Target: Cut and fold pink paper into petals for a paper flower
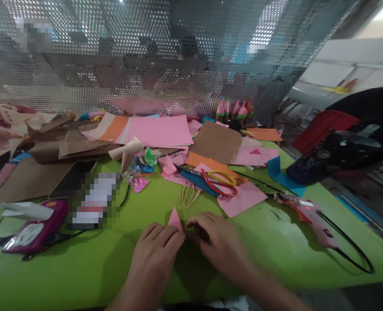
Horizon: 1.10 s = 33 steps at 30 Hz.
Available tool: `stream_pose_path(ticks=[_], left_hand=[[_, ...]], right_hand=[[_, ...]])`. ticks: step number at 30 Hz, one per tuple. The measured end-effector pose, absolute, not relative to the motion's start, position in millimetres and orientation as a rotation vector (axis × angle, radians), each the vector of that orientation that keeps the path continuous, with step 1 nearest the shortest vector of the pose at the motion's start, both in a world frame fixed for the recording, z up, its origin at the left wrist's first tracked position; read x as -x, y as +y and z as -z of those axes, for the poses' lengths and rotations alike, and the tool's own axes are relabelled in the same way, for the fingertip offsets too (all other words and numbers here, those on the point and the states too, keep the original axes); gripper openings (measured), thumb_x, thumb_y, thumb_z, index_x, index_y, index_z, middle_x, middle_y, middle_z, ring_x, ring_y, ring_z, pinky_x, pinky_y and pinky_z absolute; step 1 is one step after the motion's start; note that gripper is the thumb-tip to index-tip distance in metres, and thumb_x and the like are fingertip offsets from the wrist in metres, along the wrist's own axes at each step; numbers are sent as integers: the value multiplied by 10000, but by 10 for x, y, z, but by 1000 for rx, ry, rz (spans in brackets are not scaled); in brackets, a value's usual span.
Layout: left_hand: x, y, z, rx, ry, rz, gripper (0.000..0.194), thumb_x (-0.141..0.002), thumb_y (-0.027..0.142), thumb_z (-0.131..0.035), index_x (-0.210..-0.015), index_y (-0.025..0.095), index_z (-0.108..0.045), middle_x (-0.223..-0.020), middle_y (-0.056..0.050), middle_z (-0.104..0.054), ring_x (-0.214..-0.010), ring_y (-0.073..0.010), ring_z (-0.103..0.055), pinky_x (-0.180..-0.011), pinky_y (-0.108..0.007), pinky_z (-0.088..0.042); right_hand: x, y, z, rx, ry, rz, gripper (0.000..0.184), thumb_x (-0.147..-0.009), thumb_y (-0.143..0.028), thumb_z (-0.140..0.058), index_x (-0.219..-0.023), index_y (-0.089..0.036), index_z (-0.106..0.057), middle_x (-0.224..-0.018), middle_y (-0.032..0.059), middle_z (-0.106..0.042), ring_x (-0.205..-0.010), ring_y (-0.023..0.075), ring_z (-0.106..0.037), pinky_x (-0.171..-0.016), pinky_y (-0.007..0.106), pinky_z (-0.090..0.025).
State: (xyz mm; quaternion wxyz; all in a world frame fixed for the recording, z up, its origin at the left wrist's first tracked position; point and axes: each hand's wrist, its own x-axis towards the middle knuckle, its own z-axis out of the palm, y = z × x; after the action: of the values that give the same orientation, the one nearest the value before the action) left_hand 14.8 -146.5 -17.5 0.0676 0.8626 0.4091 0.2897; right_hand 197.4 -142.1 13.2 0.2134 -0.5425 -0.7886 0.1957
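Both my hands rest on the green table (81,268) near its front edge, pressed on a small folded pink paper piece (175,219) whose pointed tip sticks up between them. My left hand (157,250) lies with fingers together on the paper's left side. My right hand (219,242) curls its fingers onto the right side, hiding most of the paper. Just beyond them lie red-handled scissors (219,183) with a yellow-handled pair beside, and a loose pink sheet (243,198).
A pink glue gun (311,216) with a black cord lies at the right. A magenta packet (32,231) and a phone (73,179) sit at the left. Brown card, pink and orange sheets (159,129) pile at the back before a perforated metal screen (146,52).
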Motion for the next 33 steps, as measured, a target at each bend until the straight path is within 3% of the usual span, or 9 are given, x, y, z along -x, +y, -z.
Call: stream_pose_path(ticks=[6,13,22,33], left_hand=[[-110,-1463,223,-2721,1191,-931,236,-897,79,-460,-998,200,-636,-973,-21,-715,-814,-193,-622,-836,-362,-433],[-106,-1470,203,-2749,1255,-790,261,-889,80,-471,-1086,192,-601,-1010,-20,-688,-836,-197,-601,-794,-349,-426],[-84,-1505,239,-2729,1270,-796,245,-909,103,-442,-1074,195,-599,-985,-17,-686,-839,-197,-587,-761,-348,-393],[-47,-1568,214,-2683,1298,-726,327,-809,13,-529,-1070,202,-586,-1024,0,-678,-826,-188,-572,-751,-349,-420]], right_hand=[[-1988,-1466,-78,1479,-2284,-374,90,-899,-179,-577,-892,-225,-655,-829,17,-648,-796,200,-549,-697,319,-350],[-1991,-1537,-28,1436,-2287,-323,149,-838,-99,-603,-930,-211,-640,-882,27,-631,-832,212,-529,-729,332,-351],[-1961,-1547,-21,1476,-2424,-164,82,-883,-120,-559,-854,-176,-611,-833,40,-598,-766,214,-504,-680,341,-329],[-1865,-1599,-106,1541,-2546,6,131,-820,-53,-579,-820,-183,-560,-812,36,-566,-727,217,-485,-642,344,-311]])
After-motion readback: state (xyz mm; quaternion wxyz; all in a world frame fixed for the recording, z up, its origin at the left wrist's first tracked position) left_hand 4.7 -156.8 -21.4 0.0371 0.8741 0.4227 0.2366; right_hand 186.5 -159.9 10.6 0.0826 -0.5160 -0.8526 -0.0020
